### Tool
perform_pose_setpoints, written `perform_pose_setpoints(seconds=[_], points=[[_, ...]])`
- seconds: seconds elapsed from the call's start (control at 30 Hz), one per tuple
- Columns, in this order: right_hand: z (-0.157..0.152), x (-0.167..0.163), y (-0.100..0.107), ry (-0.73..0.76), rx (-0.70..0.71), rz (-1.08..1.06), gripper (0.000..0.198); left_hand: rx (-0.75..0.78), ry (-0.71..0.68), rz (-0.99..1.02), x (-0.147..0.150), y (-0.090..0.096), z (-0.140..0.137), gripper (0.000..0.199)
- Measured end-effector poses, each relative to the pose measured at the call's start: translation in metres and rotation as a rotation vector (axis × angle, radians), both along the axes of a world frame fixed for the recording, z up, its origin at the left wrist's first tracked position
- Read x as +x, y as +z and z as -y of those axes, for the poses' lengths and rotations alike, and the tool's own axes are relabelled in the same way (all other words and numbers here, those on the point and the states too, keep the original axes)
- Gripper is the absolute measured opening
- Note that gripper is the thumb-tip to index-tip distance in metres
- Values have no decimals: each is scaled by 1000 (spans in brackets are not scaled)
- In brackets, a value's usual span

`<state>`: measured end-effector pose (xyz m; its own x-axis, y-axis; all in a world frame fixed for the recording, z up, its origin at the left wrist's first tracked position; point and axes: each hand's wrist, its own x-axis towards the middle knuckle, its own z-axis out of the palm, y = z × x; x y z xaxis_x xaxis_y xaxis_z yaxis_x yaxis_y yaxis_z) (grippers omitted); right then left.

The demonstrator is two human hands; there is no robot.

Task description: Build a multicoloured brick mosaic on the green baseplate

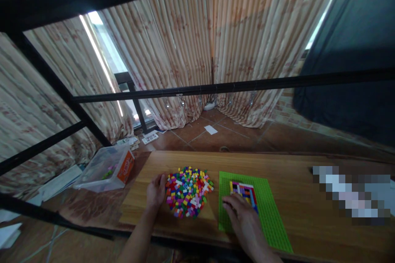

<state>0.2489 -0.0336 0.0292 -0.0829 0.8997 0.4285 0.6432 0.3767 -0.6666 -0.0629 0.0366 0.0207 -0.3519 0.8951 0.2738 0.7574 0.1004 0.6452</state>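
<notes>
A heap of small building bricks (188, 191) in many colours is spread on the wooden table. At its left edge rests my left hand (156, 191), fingers curled in; whatever may be between them is too small to make out. To the right of the heap lies a green studded baseplate (271, 218). Rows of coloured bricks (245, 190) form a block on it, with white, red, yellow and blue along the sides. My right hand (243, 213) is over the lower left of this block, fingertips drawn together. Any brick in them is hidden.
A clear plastic box (108, 168) with an orange label and a few pieces inside stands left of the table (296, 181). A blurred-out item (348, 193) lies at the right. Black metal bars (197, 90) cross ahead, before the curtains (173, 49).
</notes>
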Motion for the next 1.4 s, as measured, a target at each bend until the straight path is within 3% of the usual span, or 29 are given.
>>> perform_pose_setpoints(seconds=[0.2,0.33,0.6,0.93,1.4], points=[[-1,55,0,-153,-29,-28,25,-20,12,-44,0,-3,-3,35],[-5,70,3,-203,-73,-40,27,-50,18,-45,-1,-6,-5,37],[-20,54,10,-122,-58,19,23,-71,29,-64,-2,-7,-7,39],[-32,42,11,-29,40,321,22,-62,44,-61,0,-5,-6,38],[-19,33,-4,-214,151,357,24,-60,35,-50,0,-5,-6,37]])
